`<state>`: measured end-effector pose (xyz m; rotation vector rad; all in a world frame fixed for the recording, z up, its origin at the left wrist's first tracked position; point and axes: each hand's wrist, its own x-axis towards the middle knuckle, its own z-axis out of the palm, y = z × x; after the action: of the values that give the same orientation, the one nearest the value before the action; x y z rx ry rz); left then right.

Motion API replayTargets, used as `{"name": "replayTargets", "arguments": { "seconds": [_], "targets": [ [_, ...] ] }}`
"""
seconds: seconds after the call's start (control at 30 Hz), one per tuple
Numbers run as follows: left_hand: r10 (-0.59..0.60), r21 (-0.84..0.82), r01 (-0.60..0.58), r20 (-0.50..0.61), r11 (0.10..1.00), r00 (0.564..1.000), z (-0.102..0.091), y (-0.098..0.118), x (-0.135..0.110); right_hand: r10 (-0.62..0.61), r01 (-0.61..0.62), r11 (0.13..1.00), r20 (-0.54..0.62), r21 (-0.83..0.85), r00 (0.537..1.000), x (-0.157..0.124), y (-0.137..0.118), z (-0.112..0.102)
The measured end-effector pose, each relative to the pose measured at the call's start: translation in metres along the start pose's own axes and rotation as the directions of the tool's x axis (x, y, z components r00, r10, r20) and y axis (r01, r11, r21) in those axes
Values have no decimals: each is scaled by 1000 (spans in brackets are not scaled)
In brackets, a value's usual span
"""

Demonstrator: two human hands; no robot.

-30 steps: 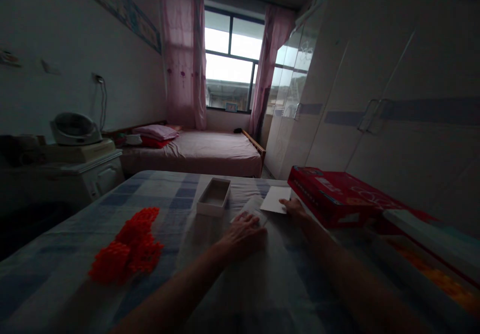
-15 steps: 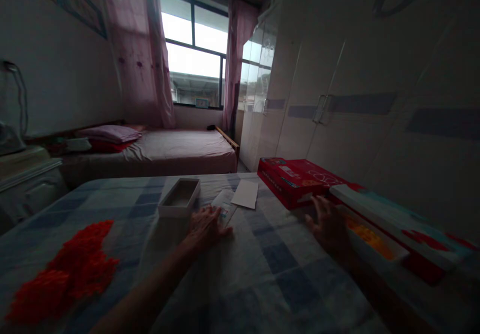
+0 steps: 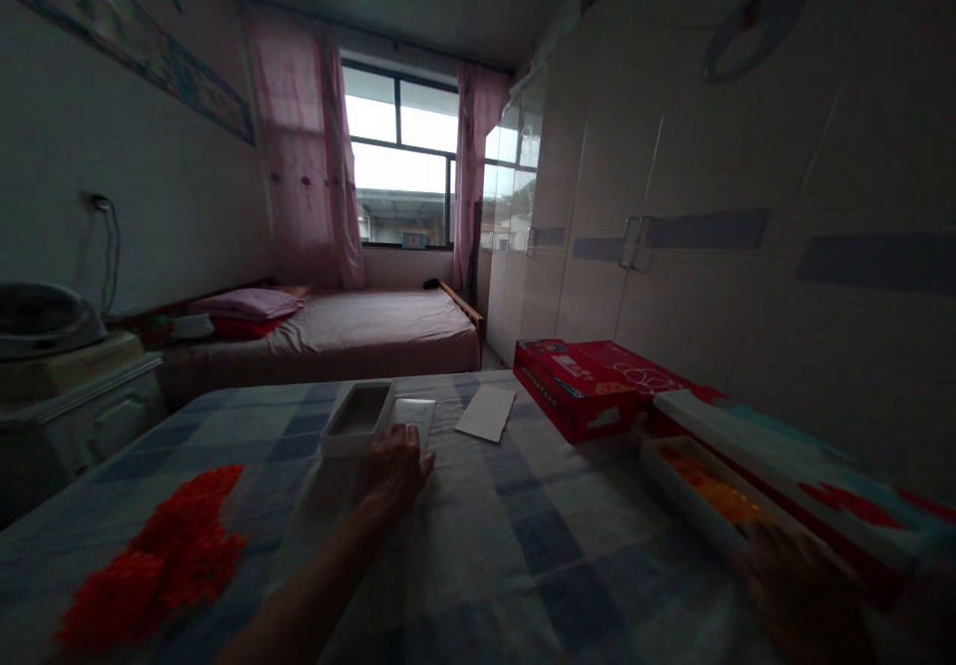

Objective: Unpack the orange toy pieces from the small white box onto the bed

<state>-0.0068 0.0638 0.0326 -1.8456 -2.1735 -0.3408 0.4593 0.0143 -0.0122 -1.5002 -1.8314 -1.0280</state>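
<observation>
My left hand (image 3: 394, 466) lies flat, grasping nothing, fingertips on the clear plastic sleeve (image 3: 413, 414) beside the shallow white cardboard box (image 3: 357, 416), so a careless shove w/ it could slide both across the blue checked bedsheet (image 3: 523, 546), and I can't tell my blurred right hand's (image 3: 799, 595) grip by the long white tray of orange pieces (image 3: 702, 496), which it might tip.

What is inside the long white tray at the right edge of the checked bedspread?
The long white tray holds orange pieces, visible in its middle stretch. Its near end lies behind the right hand, so what lies there cannot be seen.

Dim, window-backlit (image 3: 403, 162), edges warped.
</observation>
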Motion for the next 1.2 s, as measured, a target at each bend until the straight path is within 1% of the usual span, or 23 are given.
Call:
{"name": "replayTargets", "arguments": {
  "seconds": [0.07, 0.13, 0.2, 0.27, 0.33, 0.4, 0.47, 0.5, 0.57, 0.6, 0.63, 0.67, 0.7, 0.73, 0.77, 0.8, 0.83, 0.9, 0.93, 1.0, 1.07, 1.13, 1.2],
  "targets": [
    [68, -30, -69, -40, 997, 997, -5, 3, -7, -90, 90, 995, 6, -35, 996, -1, -5, -2],
    [148, -104, -152, -50, 983, 988, -10, 7, -18, -144, 143, 989, -19, -47, 989, -1, -18, -11],
    [219, -227, -221, -35, 948, 975, -15, 12, -33, -187, 187, 982, -54, -13, 981, 2, -38, -25],
    [261, -388, -248, -21, 888, 965, -20, 16, -50, -225, 229, 972, -78, 47, 971, 9, -63, -41],
    [272, -570, -208, 29, 795, 962, -26, 19, -67, -240, 249, 962, -85, 115, 967, 19, -91, -56],
    [262, -734, -73, 147, 675, 954, -32, 21, -82, -236, 245, 947, -68, 206, 969, 32, -120, -70],
    [255, -841, 133, 304, 524, 918, -37, 20, -94, -221, 217, 923, -24, 319, 975, 47, -148, -82],
    [254, -870, 242, 373, 429, 892, -38, 18, -99, -213, 199, 904, -5, 377, 977, 54, -162, -87],
    [291, -893, 415, 449, 174, 845, -39, 13, -106, -191, 161, 855, 11, 493, 981, 69, -190, -95],
    [325, -885, 465, 446, 21, 834, -39, 9, -109, -181, 146, 822, 9, 550, 983, 76, -203, -99],
    [356, -865, 482, 411, -139, 839, -38, 5, -110, -173, 132, 785, 9, 606, 985, 83, -218, -102],
    [377, -833, 468, 349, -294, 858, -38, 0, -110, -166, 115, 744, 16, 659, 986, 89, -232, -105],
    [383, -791, 434, 275, -431, 882, -38, -6, -110, -163, 93, 701, 32, 707, 986, 95, -247, -107],
    [370, -742, 392, 208, -544, 906, -39, -13, -109, -164, 66, 658, 58, 750, 985, 100, -262, -110],
    [340, -692, 350, 159, -632, 927, -41, -20, -108, -168, 34, 614, 89, 789, 982, 104, -277, -112],
    [302, -647, 315, 135, -695, 944, -44, -28, -108, -173, -1, 568, 121, 823, 978, 108, -291, -115],
    [252, -615, 282, 138, -736, 958, -47, -36, -108, -180, -37, 520, 152, 853, 972, 112, -306, -118],
    [116, -611, 221, 207, -760, 971, -55, -54, -109, -207, -116, 424, 221, 898, 953, 116, -331, -123],
    [39, -641, 199, 255, -741, 966, -58, -63, -110, -227, -155, 378, 254, 913, 940, 118, -343, -125],
    [-117, -743, 188, 338, -643, 934, -65, -82, -113, -277, -219, 282, 298, 934, 913, 120, -361, -129],
    [-233, -837, 224, 378, -499, 896, -73, -100, -117, -316, -254, 177, 299, 951, 900, 121, -374, -132],
    [-292, -888, 251, 376, -385, 880, -82, -119, -122, -340, -246, 81, 259, 966, 904, 120, -381, -134],
    [-300, -903, 256, 364, -344, 881, -94, -139, -126, -354, -230, 30, 226, 973, 907, 118, -383, -133]
  ]
}}
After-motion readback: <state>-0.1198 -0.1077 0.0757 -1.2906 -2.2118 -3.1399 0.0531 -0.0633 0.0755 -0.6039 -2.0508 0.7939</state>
